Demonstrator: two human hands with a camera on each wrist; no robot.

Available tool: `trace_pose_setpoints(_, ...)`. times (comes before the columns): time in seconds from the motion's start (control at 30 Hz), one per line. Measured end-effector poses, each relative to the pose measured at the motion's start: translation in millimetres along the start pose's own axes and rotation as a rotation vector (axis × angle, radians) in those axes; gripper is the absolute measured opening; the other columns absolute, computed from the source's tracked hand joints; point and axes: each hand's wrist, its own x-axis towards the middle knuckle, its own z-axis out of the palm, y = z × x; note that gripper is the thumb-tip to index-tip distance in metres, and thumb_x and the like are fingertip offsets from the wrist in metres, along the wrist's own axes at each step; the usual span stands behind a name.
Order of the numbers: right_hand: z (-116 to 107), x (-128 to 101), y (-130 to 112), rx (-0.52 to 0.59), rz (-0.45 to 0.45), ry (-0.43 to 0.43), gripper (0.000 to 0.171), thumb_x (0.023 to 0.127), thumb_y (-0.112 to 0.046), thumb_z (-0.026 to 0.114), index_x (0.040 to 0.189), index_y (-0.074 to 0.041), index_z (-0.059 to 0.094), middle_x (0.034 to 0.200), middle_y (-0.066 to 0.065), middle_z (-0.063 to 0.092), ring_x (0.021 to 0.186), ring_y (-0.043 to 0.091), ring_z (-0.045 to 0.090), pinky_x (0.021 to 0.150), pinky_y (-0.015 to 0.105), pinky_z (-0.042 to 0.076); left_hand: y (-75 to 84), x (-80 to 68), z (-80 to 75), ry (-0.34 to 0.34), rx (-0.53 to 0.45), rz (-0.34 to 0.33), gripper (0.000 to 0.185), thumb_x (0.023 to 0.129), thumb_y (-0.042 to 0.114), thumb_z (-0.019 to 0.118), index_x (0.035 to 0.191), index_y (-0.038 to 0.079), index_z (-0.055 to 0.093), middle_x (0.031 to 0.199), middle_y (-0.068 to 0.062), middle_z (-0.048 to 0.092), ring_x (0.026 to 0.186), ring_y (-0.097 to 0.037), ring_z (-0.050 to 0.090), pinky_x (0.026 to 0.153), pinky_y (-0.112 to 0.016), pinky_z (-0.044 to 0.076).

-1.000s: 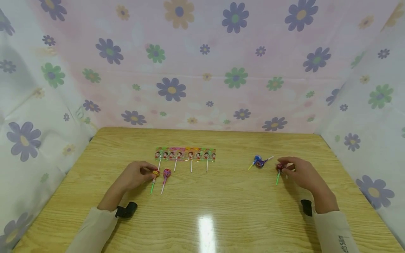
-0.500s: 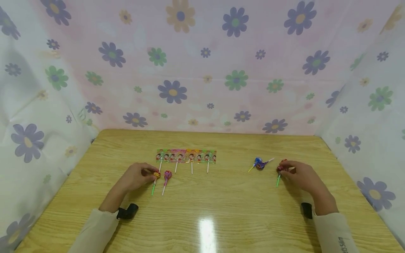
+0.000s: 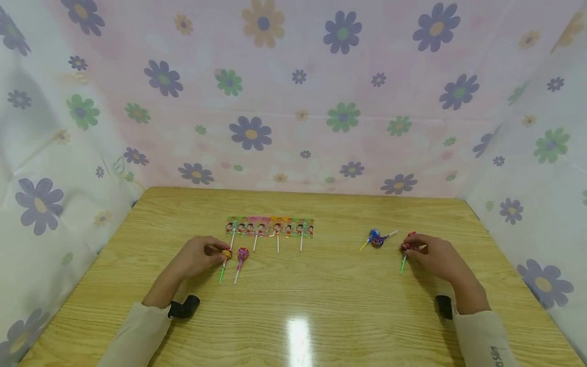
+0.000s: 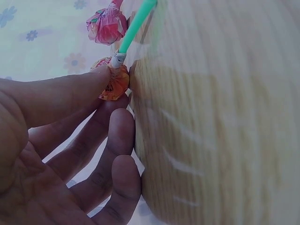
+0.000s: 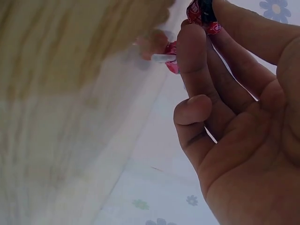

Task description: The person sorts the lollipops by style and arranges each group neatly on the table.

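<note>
In the head view my left hand (image 3: 194,260) pinches the orange head of a lollipop (image 3: 227,253) between thumb and index finger. Its green stick points toward me, and the left wrist view shows the thumb across the orange wrapper (image 4: 117,86). A pink-purple lollipop (image 3: 242,254) lies just to the right. On the right side, my right hand (image 3: 435,257) pinches a dark red lollipop (image 3: 405,247) with a green stick; its wrapper (image 5: 199,14) is partly cut off in the right wrist view. Another red lollipop (image 5: 172,61) lies behind those fingers, mostly hidden in the head view.
A strip of joined flat lollipops (image 3: 268,227) lies behind the left hand, white sticks toward me. Left of the right hand, a blue lollipop (image 3: 373,234) and a purple one (image 3: 378,241) touch. Flowered cloth (image 3: 275,102) surrounds the wooden table (image 3: 348,316).
The head view has shifted slightly. The dark red lollipop and right fingers have moved a little toward me, and more of the red lollipop behind shows. My left hand keeps its pinch.
</note>
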Motion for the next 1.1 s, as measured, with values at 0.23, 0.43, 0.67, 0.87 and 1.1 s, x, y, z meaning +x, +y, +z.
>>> trace_pose_setpoints(0.23,-6,-2,-8,0.017,-0.006,0.012,0.036,0.1,-0.026,0.061,0.127,-0.002,0.064,0.115,0.021,0.069,0.092,0.029,0.067,0.069,0.038,0.053,-0.7,-0.1,-1.2,0.001,-0.006,0.001,0.023,0.093,0.009,0.069,0.115,0.003,0.073,0.107,-0.013,0.072,0.089,-0.02,0.067,0.077,-0.037,0.056)
trace_pose_setpoints(0.43,-8,-2,-10,0.014,-0.023,0.018,0.036,0.102,-0.029,0.058,0.128,-0.006,0.063,0.115,0.016,0.07,0.096,0.029,0.066,0.069,0.036,0.052,-2.7,0.7,-0.7,-0.007,-0.014,0.011,0.024,0.093,0.011,0.07,0.115,0.003,0.073,0.108,-0.014,0.073,0.09,-0.022,0.068,0.079,-0.039,0.057)
trace_pose_setpoints(0.67,-7,-2,-15,0.01,-0.061,0.034,0.036,0.102,-0.03,0.057,0.128,-0.006,0.064,0.111,0.013,0.071,0.093,0.025,0.065,0.07,0.036,0.051,-2.7,1.1,0.0,-0.007,-0.006,0.005,0.024,0.093,0.012,0.07,0.115,0.004,0.073,0.107,-0.012,0.073,0.089,-0.02,0.067,0.078,-0.038,0.056)
trace_pose_setpoints(0.87,-2,2,-25,0.045,-0.103,0.057,0.032,0.101,-0.03,0.06,0.126,-0.01,0.066,0.109,0.009,0.071,0.093,0.024,0.065,0.072,0.036,0.05,-3.3,1.9,1.0,0.004,0.001,0.001,0.023,0.093,0.012,0.07,0.114,0.005,0.074,0.105,-0.011,0.073,0.087,-0.018,0.066,0.075,-0.034,0.055)
trace_pose_setpoints(1.1,13,10,-37,0.083,-0.16,0.049,0.029,0.1,-0.028,0.061,0.125,-0.013,0.066,0.116,0.009,0.071,0.096,0.024,0.066,0.074,0.036,0.053,-2.5,1.7,0.2,-0.002,-0.029,0.0,0.023,0.092,0.011,0.07,0.114,0.003,0.073,0.103,-0.012,0.073,0.086,-0.017,0.066,0.074,-0.032,0.054)
